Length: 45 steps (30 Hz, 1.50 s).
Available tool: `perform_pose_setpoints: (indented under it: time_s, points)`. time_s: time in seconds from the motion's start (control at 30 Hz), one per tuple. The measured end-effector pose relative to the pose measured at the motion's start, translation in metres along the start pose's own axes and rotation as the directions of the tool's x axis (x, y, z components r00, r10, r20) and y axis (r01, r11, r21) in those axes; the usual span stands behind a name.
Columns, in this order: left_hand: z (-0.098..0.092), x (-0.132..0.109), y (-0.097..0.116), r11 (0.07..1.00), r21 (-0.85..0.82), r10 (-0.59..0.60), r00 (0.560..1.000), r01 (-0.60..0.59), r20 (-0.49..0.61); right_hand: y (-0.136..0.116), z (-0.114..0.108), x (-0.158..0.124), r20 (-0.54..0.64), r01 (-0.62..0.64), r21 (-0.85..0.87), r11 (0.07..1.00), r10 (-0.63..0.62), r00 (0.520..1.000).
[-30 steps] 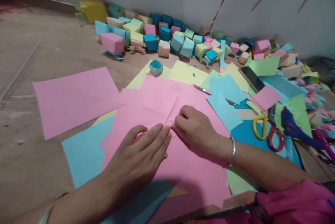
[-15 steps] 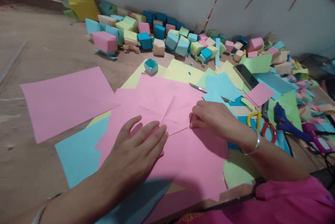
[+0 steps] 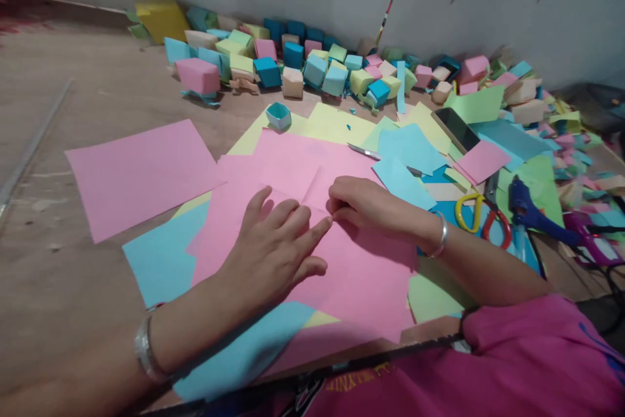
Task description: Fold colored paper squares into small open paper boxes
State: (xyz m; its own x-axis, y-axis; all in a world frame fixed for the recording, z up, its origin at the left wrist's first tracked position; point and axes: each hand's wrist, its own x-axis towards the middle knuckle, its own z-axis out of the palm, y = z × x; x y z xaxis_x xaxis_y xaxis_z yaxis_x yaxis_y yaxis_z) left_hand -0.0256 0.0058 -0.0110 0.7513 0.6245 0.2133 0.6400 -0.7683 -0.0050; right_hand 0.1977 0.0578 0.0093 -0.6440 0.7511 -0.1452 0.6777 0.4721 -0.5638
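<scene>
A pink sheet of paper (image 3: 288, 170) with fold creases lies in front of me on top of other coloured sheets. My left hand (image 3: 276, 251) rests flat on it, fingers stretched out and pressing it down. My right hand (image 3: 368, 205) is closed in a pinch on the pink paper just right of my left fingertips, pressing a crease.
A second pink sheet (image 3: 139, 173) lies to the left on the wooden table (image 3: 73, 111). Several folded paper boxes (image 3: 293, 72) line the wall. A small blue paper cup (image 3: 278, 116), scissors (image 3: 481, 218), a blue glue gun (image 3: 537, 212) and a phone (image 3: 456, 129) lie right of centre.
My right hand slid right along the pink paper, then came back left beside my left fingertips. My left hand stayed pressed flat, shifting slightly up.
</scene>
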Motion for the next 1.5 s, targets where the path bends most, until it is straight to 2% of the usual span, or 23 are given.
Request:
perform_pose_setpoints:
  time_s: [0.1,0.3,0.4,0.53,0.63,0.77,0.87,0.93,0.97,1.03,1.1,1.17,1.27,1.37,1.5]
  points:
    - [-0.006,-0.006,-0.002,0.998,0.063,0.028,0.999,-0.026,-0.030,-0.002,-0.002,0.000,0.013,-0.023,0.023,0.999,0.022,1.000]
    - [-0.016,-0.040,-0.008,0.985,0.173,0.043,0.993,-0.023,-0.109,0.002,-0.001,0.004,0.035,-0.017,0.055,0.998,0.016,0.999]
    - [-0.021,-0.053,-0.009,0.984,0.179,0.019,0.995,-0.001,-0.099,0.004,-0.002,0.004,0.042,-0.020,0.052,0.998,0.017,0.999]
    - [-0.028,-0.058,-0.011,0.990,0.134,0.064,0.989,-0.046,-0.136,0.006,-0.001,0.003,0.041,-0.013,0.069,0.998,0.011,0.999]
    - [-0.030,-0.050,-0.007,0.998,0.027,0.064,0.987,-0.060,-0.146,0.006,0.000,0.003,0.020,0.003,0.056,0.998,-0.004,1.000]
    - [-0.022,-0.019,0.005,0.995,-0.098,-0.015,0.996,0.006,-0.093,0.010,0.000,0.002,-0.053,0.106,0.075,0.992,-0.102,0.993]
    - [-0.015,0.004,0.008,0.994,-0.109,-0.016,0.999,0.021,0.039,0.020,-0.005,0.002,-0.262,0.208,0.071,0.975,-0.183,0.947]
    - [-0.015,0.012,0.002,0.994,-0.104,-0.005,0.996,0.015,0.091,0.031,-0.011,0.001,-0.400,0.223,-0.013,0.975,-0.210,0.892]
    - [-0.015,0.013,-0.003,0.994,-0.105,-0.009,0.995,0.019,0.097,0.036,-0.014,0.001,-0.428,0.212,-0.071,0.975,-0.222,0.876]
    - [-0.015,0.009,-0.014,0.992,-0.117,-0.037,0.996,0.046,0.079,0.044,-0.020,-0.001,-0.387,0.188,-0.194,0.963,-0.251,0.887]
    - [-0.011,0.002,-0.024,0.989,-0.117,-0.085,0.995,0.090,0.042,0.046,-0.025,-0.004,-0.261,0.198,-0.315,0.928,-0.285,0.922]
    - [-0.006,-0.004,-0.032,0.987,-0.118,-0.109,0.994,0.107,-0.007,0.039,-0.027,-0.007,-0.128,0.246,-0.416,0.876,-0.324,0.937]
    - [0.003,-0.008,-0.037,0.986,-0.130,-0.117,0.989,0.105,-0.089,0.020,-0.024,-0.011,0.017,0.333,-0.518,0.788,-0.380,0.925]
    - [0.005,-0.007,-0.038,0.979,-0.178,-0.122,0.984,0.098,-0.129,0.001,-0.015,-0.015,0.089,0.372,-0.594,0.713,-0.402,0.911]
    - [0.002,-0.008,-0.037,0.963,-0.245,-0.152,0.976,0.111,-0.154,-0.011,-0.002,-0.019,0.179,0.393,-0.726,0.565,-0.397,0.900]
